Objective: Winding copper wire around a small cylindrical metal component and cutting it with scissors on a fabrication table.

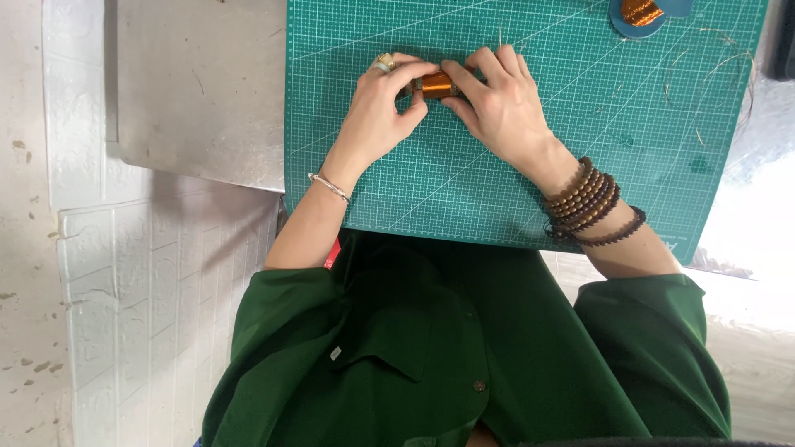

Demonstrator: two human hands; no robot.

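Both left hand (377, 116) and right hand (497, 103) pinch a copper wire coil (435, 84), already well wound; loose wire strands (712, 74) lie far right on the cutting mat (497, 190)

The copper-wire coil (434, 84) shows only a short orange stretch; its ends are covered by the left hand (377, 116) and right hand (497, 103). A blue spool (642, 21) is cut off by the top edge. Loose wire strands (712, 74) are too thin to trace.
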